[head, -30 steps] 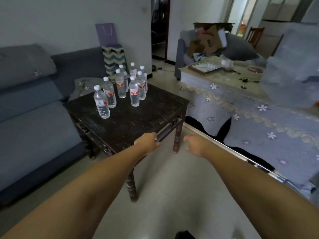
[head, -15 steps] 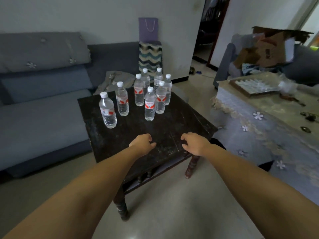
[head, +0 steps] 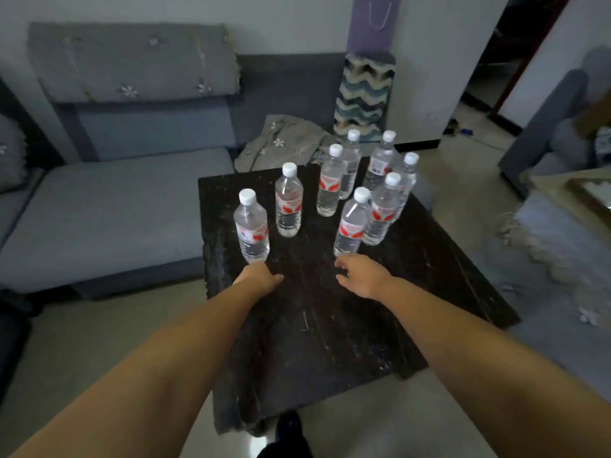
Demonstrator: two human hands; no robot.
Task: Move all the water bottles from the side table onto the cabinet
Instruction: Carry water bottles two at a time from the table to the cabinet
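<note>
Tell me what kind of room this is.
Most likely a home living room: a grey sofa along the wall, a dark wooden side table beside it with water bottles, and a gift bag on the sofa's end.

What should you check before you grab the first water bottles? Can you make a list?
1. Both hands empty: ok, left hand and right hand hold nothing.
2. Bottles upright: ok, all eight stand on the side table.
3. Nearest bottle close to the left hand: ok.
4. Front bottle close to the right hand: ok.
5. Caps tight: cannot tell.
6. Cabinet ready: cannot tell, not in view.
</note>
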